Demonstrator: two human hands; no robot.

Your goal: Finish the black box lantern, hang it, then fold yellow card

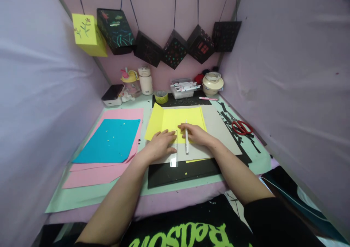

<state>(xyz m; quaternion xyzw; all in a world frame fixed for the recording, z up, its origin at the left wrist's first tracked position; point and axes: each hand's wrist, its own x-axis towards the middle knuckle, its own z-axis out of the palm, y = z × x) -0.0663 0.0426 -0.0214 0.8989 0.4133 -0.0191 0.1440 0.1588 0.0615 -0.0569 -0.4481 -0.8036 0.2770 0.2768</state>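
A sheet of yellow paper [177, 117] with creases lies on a grey board [218, 130], its left flap standing up at a tilt. My left hand [162, 145] rests on the lower left of the paper, fingers spread and lying flat. Its fingertips and thumb touch a clear ruler [174, 157] that runs from the yellow sheet past the board's front edge. Just to the right, my right hand [198, 134] is closed around a white marker pen [187, 145], held nearly upright in the picture. The fingers of that hand are over the yellow sheet.
Blue paper [109, 141] and pink sheets [90, 179] lie at left. Black card [186, 176] sits under the board. Red-handled scissors [242, 127] and black scraps lie right. Behind stand tape [161, 96], a box of markers [186, 88] and bottles. Decorated paper boxes [175, 49] hang above.
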